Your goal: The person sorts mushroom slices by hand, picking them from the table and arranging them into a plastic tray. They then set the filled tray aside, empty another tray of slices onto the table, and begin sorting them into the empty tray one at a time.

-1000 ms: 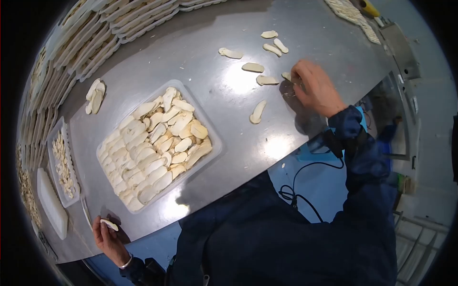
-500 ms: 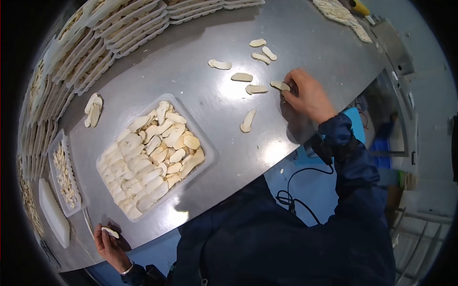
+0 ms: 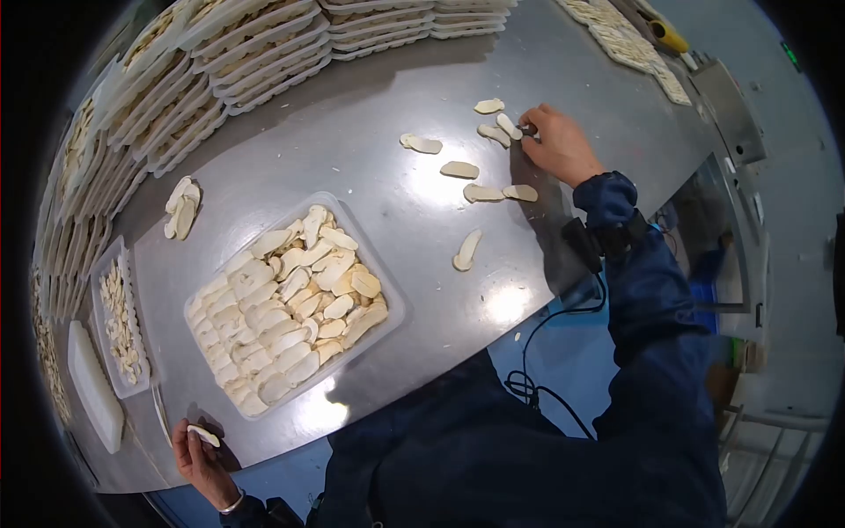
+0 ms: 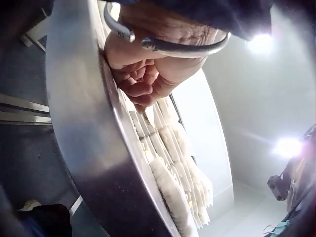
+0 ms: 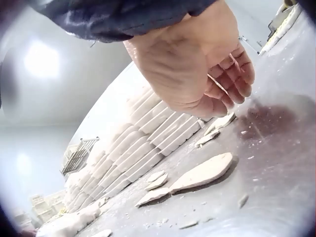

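At the table's near left edge, my left hand (image 3: 202, 466) pinches a pale mushroom slice (image 3: 203, 436) between thumb and fingers; its tip (image 4: 149, 117) pokes out below the fingertips in the left wrist view. My right hand (image 3: 562, 147) is over the far side of the table, fingers loosely bent. Its fingertips are right at the end of a loose mushroom slice (image 3: 508, 126). Several more slices lie around, including one (image 3: 521, 193) end to end with another (image 3: 482, 193). A clear tray (image 3: 398, 310) of overlapping mushroom slices sits between the hands.
Tall stacks of filled trays (image 3: 264, 66) line the back left. A small pile of slices (image 3: 182, 208), a narrow tray (image 3: 143, 374) of small pieces and a white block (image 3: 95, 387) are at left. A yellow-handled tool (image 3: 669, 36) lies at the far right.
My right hand has let go of a mushroom slice, leaving it end to end with another, and moved farther back to a different slice. My left hand keeps its slice in place.
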`<action>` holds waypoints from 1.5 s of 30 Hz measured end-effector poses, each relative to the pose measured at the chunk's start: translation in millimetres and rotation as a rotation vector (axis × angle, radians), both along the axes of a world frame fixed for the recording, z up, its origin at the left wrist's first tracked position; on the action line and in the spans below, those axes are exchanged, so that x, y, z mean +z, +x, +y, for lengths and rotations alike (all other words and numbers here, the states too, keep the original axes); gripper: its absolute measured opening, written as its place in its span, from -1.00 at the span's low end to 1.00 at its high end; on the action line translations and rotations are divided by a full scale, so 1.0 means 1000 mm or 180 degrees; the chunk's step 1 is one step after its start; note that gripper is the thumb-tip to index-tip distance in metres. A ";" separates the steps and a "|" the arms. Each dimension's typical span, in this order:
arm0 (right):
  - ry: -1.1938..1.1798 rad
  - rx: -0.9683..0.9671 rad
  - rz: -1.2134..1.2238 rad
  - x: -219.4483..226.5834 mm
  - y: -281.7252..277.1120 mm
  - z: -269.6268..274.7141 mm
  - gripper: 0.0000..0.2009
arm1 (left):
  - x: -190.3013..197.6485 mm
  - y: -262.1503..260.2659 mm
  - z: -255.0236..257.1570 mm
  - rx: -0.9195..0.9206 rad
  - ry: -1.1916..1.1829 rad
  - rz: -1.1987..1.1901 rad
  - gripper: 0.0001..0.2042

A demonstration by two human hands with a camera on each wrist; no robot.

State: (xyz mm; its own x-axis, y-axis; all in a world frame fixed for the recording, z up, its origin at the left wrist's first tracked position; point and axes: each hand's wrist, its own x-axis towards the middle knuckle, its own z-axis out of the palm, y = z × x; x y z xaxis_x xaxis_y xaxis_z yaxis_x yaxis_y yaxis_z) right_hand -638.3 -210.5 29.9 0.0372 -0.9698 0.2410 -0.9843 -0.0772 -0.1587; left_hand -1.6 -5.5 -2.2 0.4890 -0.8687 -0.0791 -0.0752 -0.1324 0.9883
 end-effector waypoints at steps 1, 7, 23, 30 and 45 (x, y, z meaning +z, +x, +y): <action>0.0144 0.0014 -0.0077 0.002 0.001 0.000 -0.81 | 0.000 0.000 0.000 0.0008 0.0002 -0.0005 -0.79; 0.0028 -0.0062 -0.0638 0.021 0.010 0.009 -0.85 | 0.004 -0.003 -0.004 -0.0003 0.0103 -0.0049 -0.80; 0.0075 0.0301 0.0205 0.004 0.062 -0.014 -0.81 | 0.005 -0.005 0.002 0.0151 0.0287 -0.0120 -0.78; -0.0060 0.0948 0.0110 0.015 0.070 -0.020 -0.78 | 0.004 -0.007 0.002 -0.0046 0.0008 0.0002 -0.78; 0.0121 0.1092 0.0746 0.013 0.065 -0.026 -0.85 | 0.009 -0.015 0.000 0.0074 0.0007 0.0185 -0.79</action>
State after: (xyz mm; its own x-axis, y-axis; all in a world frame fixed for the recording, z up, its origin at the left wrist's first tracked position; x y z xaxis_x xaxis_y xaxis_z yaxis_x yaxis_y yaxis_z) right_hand -573.3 -236.4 42.8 0.4094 -0.8996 0.1519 -0.9123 -0.4055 0.0576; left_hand -16.5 -5.0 6.5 0.5035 -0.8570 -0.1098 -0.0147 -0.1356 0.9907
